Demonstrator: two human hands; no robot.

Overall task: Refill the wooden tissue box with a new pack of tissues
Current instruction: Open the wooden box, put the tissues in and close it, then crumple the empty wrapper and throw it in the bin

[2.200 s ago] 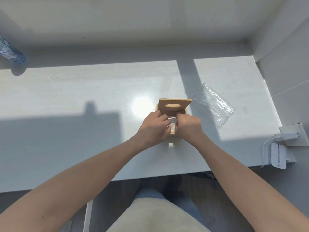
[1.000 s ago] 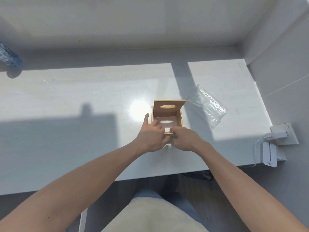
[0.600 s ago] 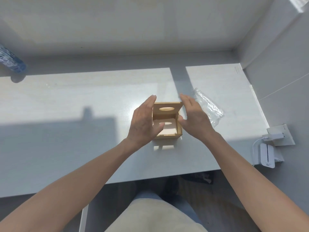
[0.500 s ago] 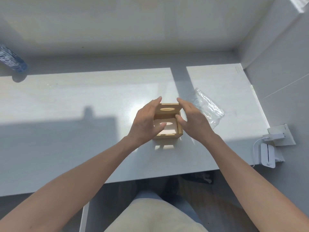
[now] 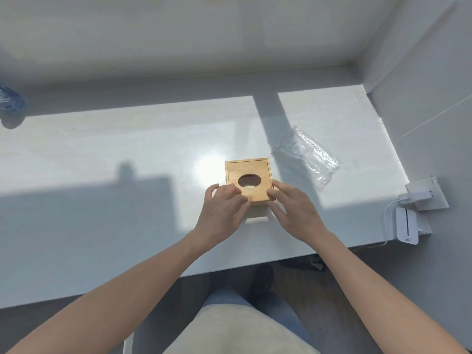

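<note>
The wooden tissue box (image 5: 255,168) stands on the white table (image 5: 127,154) with its lid down flat. An oval hole (image 5: 249,180) in the lid shows a bit of white tissue at its near edge. My left hand (image 5: 224,209) rests at the box's near left corner, fingertips on the lid's edge. My right hand (image 5: 293,208) sits at the near right corner, fingers spread and touching the lid's rim. Neither hand grips anything.
An empty clear plastic wrapper (image 5: 306,154) lies just right of the box. A blue-capped bottle (image 5: 9,100) lies at the far left. A white charger and wall socket (image 5: 419,195) with a white device (image 5: 407,226) sit by the table's right edge, next to the wall.
The lid, upright before, has been lowered flat onto the box. Both hands came down from the lid's sides to the box's near corners.
</note>
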